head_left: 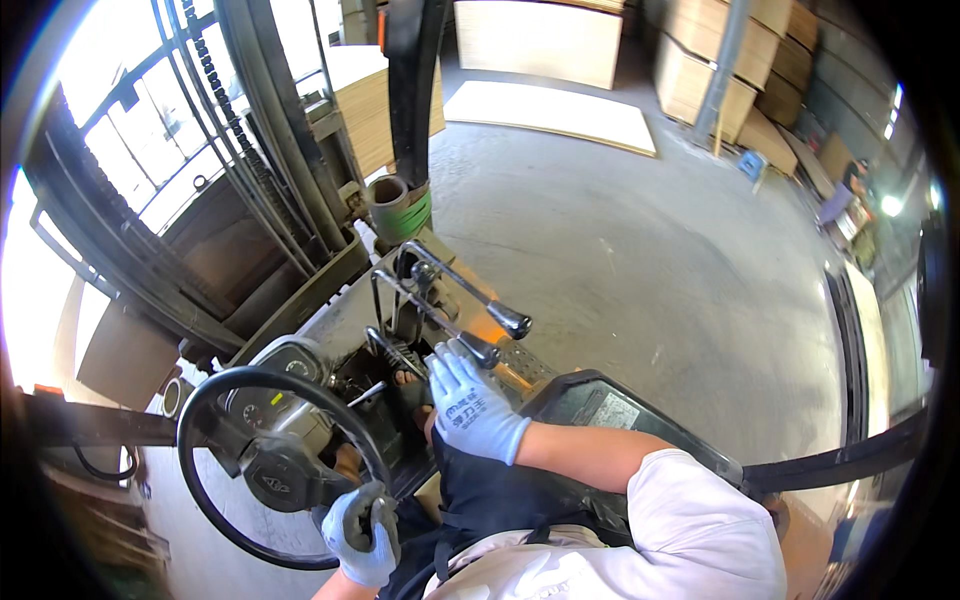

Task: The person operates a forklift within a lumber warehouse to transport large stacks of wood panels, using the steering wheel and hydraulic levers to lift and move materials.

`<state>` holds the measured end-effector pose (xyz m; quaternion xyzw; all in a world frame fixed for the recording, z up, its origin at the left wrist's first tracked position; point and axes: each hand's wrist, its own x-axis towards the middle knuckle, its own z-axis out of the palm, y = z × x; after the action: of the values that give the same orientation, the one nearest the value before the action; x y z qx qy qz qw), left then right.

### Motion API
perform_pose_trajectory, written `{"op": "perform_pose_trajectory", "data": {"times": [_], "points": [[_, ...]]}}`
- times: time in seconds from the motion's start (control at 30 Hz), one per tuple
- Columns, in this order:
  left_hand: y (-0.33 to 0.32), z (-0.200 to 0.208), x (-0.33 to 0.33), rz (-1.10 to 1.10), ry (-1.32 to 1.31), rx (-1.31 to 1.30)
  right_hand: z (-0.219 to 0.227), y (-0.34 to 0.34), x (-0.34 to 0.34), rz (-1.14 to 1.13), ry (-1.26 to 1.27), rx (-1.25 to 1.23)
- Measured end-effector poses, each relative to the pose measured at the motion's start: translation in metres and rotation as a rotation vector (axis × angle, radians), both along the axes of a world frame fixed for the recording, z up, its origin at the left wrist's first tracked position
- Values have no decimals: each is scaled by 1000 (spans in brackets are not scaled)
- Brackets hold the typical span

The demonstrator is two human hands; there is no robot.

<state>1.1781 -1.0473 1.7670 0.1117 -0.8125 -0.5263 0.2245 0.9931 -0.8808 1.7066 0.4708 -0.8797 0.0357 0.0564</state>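
1. Steering wheel (283,477), near left;
2. right hand (475,408), grip unclosed, fingers straight beside the lever knob;
3. left hand (362,538), curled at the wheel's right rim; cannot tell if gripping;
4. lever knob (481,350), farther right; apparently lever-working; next calls for closing fingers.

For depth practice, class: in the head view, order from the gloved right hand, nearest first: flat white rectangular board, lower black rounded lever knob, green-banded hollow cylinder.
1. Lower black lever knob: beside the right hand.
2. Green-banded cylinder: ahead, slightly left.
3. White board: farthest ahead.

Steering wheel (283,476) left of levers (480,350); seemingly a person (834,206) far right.
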Motion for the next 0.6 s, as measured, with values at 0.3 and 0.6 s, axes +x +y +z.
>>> {"op": "perform_pose_trajectory", "data": {"times": [0.3, 0.6], "points": [[-82, 25, -62, -64, -3, 125, 53, -81, -47, -51, -86, 181], [-140, 37, -100, -111, 40, 137, 91, -145, -99, -87, -38, 234]]}}
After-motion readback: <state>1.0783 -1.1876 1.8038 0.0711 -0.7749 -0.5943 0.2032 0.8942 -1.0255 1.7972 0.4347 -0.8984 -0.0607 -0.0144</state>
